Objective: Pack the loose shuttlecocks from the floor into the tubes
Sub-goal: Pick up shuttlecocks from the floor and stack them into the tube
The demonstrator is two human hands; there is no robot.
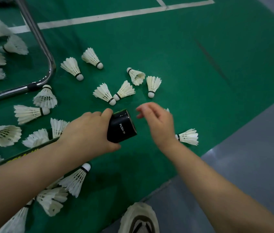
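Note:
My left hand (89, 132) grips a black shuttlecock tube (121, 127) near its open end, which bears the words "PUSH IN"; the tube's green body runs back under my forearm. My right hand (158, 121) hovers just right of the tube mouth, blurred, fingers apart and empty. Several white feather shuttlecocks lie on the green floor: a touching pair (105, 94) just beyond the tube, one (153, 85) further right, one (189, 137) beside my right wrist, one (75, 179) under my left forearm. A feather tip shows behind my right hand.
A chrome tube frame (47, 52) stands at the upper left with more shuttlecocks (15, 45) behind it. White court lines (116, 14) cross the far floor. Grey flooring (250, 157) borders the green mat at right. A shoe (139, 217) shows at the bottom.

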